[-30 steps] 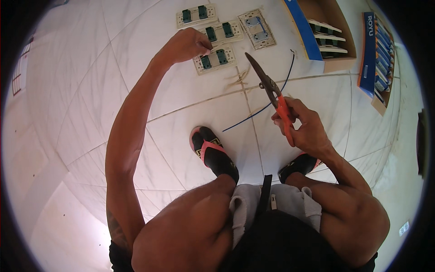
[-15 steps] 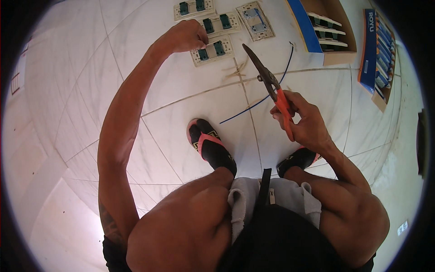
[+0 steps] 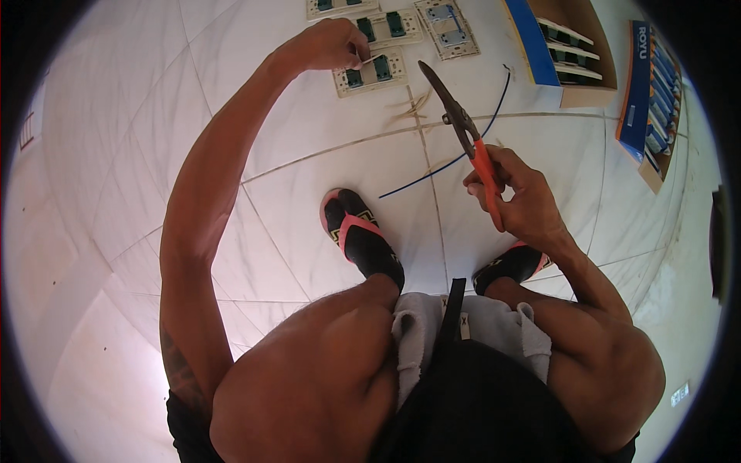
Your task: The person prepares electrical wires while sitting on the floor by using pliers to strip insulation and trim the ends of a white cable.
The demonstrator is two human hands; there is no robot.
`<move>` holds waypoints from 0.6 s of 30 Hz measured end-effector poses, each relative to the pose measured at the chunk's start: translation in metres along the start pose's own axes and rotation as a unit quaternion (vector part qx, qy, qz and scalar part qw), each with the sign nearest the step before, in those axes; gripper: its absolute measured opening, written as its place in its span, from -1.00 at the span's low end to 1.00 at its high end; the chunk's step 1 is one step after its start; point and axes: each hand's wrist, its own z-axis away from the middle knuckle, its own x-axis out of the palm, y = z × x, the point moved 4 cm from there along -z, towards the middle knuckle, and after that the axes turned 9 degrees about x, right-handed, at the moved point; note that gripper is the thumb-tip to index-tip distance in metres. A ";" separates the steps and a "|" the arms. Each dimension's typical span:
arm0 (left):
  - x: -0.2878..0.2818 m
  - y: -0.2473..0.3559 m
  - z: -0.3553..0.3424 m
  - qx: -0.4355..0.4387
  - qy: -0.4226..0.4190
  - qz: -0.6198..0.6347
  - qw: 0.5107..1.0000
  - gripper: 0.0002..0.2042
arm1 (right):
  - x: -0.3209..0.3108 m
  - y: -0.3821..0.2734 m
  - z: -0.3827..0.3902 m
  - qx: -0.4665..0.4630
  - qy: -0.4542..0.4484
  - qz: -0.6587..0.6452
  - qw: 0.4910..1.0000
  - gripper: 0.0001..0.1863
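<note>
My left hand is pinched at the middle plate with green modules, just above the lower one; a thin pale piece shows at my fingertips, too small to name. A third such plate lies at the top edge, and a plate with grey modules lies to their right. My right hand is closed on red-handled metal snips, blades pointing up toward the plates. Below the blades a blue wire curves across the floor, and beige scraps lie near the lower plate.
A cardboard box holding several plates stands at upper right, beside a blue box of small packaged items. My feet in black socks and pink sandals are on the tiled floor, my bare knees below.
My left hand has risen higher in the picture and shifted slightly right over the plates, still pinched. The floor items and snips also sit a little higher in the view.
</note>
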 end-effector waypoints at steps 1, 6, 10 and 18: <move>-0.001 0.002 -0.002 0.014 0.001 -0.009 1.000 -0.79 | 0.000 0.000 0.000 0.002 -0.001 0.001 1.000 -0.54; -0.002 0.007 -0.004 -0.003 -0.010 -0.028 1.000 -0.77 | 0.000 0.002 -0.001 -0.007 0.006 0.004 1.000 -0.54; -0.004 0.004 -0.006 -0.010 -0.019 -0.030 0.999 -0.78 | 0.000 0.001 0.000 -0.003 0.003 0.000 1.000 -0.54; -0.005 0.008 -0.010 -0.015 -0.033 -0.015 0.999 -0.78 | -0.002 0.001 0.001 -0.002 0.001 0.006 1.000 -0.54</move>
